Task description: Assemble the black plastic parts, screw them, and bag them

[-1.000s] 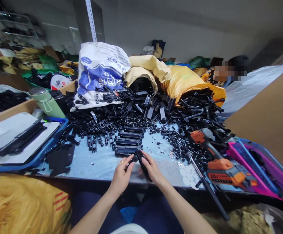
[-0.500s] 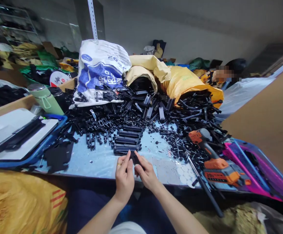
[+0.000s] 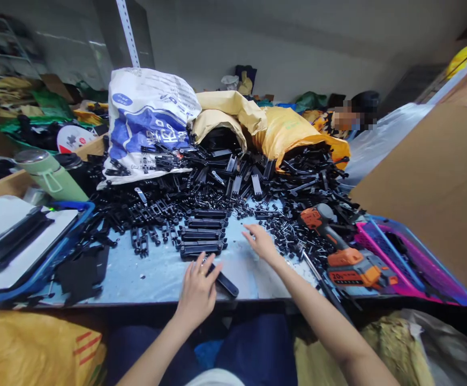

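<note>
My left hand (image 3: 196, 292) is spread over one end of a long black plastic part (image 3: 227, 284), which lies slanted on the blue tabletop near its front edge. Its fingers are apart; whether they touch the part I cannot tell. Just beyond, several similar black parts (image 3: 202, 235) lie stacked in a row going away from me. My right hand (image 3: 262, 244) is open over the table to the right of that row, its fingers stretched left, with nothing visible in them. The nearest loose items to it are small screws (image 3: 287, 236), scattered in a pile.
An orange and grey cordless drill (image 3: 348, 257) lies at right, beside a pink and blue basket (image 3: 414, 268). Behind are heaped black pieces (image 3: 157, 187), a white sack (image 3: 149, 118) and a yellow sack (image 3: 298, 134). A green flask (image 3: 52, 174) and a blue tray (image 3: 84, 214) stand left.
My hands were together around a dark part; now they are apart. The right hand has moved right and away from me, and a long black part lies on the table by my left hand.
</note>
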Demonstrator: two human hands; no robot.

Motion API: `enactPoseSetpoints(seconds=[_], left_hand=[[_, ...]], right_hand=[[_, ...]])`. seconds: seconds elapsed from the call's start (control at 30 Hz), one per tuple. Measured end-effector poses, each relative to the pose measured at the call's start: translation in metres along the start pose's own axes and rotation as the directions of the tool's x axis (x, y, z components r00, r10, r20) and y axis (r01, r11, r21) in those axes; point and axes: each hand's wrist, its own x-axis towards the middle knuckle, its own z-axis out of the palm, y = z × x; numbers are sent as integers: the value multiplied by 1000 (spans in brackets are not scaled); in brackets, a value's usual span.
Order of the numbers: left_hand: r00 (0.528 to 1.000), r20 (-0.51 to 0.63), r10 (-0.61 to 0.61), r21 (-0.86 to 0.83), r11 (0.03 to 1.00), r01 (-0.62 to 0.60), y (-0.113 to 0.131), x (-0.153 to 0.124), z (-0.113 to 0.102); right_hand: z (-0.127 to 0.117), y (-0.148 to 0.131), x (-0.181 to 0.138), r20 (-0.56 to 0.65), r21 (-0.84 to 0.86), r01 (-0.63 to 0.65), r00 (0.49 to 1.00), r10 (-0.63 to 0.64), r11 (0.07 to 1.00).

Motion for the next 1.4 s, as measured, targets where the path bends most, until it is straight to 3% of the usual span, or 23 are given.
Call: enactPoseSetpoints(seconds=[0.07, 0.1, 0.23, 0.3, 0.4, 0.53, 0.6, 0.67, 0.8, 0.9, 0.97, 1.07, 1.13, 1.2, 1.23, 1.3, 1.37, 1.4], left_hand=[[971, 143, 193, 55, 978, -202, -1, 9, -3], [957, 178, 229, 80, 966, -246, -2, 13, -4], [973, 141, 185, 191, 959, -210, -7, 22, -2], [981, 120, 154, 229, 957, -178, -9, 21, -3], [981, 142, 132, 278, 946, -168, -14, 18, -4], [977, 169, 126, 304, 937, -174, -17, 14, -1], [977, 181, 117, 303, 938, -168, -17, 14, 1], [977, 196, 88, 305, 941, -146, -17, 13, 1], [979, 193, 65, 320, 939, -125, -18, 10, 0], [982, 176, 65, 315, 941, -119, -21, 6, 0], [983, 177, 56, 291, 951, -107, -23, 3, 1], [988, 140, 59, 182, 980, -84, -23, 2, 1], [996, 56, 74, 86, 993, -79, -20, 6, -3], [995, -64, 74, 33, 997, -71, -15, 14, -9], [991, -121, 62, 22, 998, -60, -13, 20, -12], [981, -194, 31, -12, 999, -34, -8, 31, -16], [984, -178, 14, -122, 992, -37, -5, 39, -14], [987, -159, -9, -195, 981, -23, -2, 41, -12]], right_hand=[[-10, 29, 22, -24, -92, -85, 996, 83, 992], [-14, 41, 31, -37, -140, -128, 992, 124, 982], [-35, 82, 67, -147, -311, -374, 927, 344, 874], [-48, 99, 85, -210, -358, -520, 854, 475, 776], [-66, 123, 112, -252, -375, -714, 693, 676, 592], [-82, 145, 131, -218, -371, -844, 486, 847, 388], [-86, 150, 132, -203, -376, -863, 432, 879, 338], [-87, 150, 128, -192, -381, -867, 414, 890, 321], [-91, 141, 114, -169, -369, -862, 431, 886, 349], [-104, 129, 108, -153, -335, -842, 492, 857, 423], [-115, 116, 108, -152, -308, -799, 577, 803, 516], [-132, 86, 103, -143, -278, -640, 765, 628, 717], [-137, 59, 91, -89, -247, -444, 896, 436, 861], [-137, 28, 70, 17, -186, -210, 976, 216, 960], [-135, 12, 57, 87, -125, -91, 991, 102, 988], [-125, -19, 28, 221, 108, 126, 964, -147, 986], [-108, -47, 2, 177, 454, 230, 923, -340, 861], [-96, -60, -9, 81, 591, 237, 933, -349, 771]])
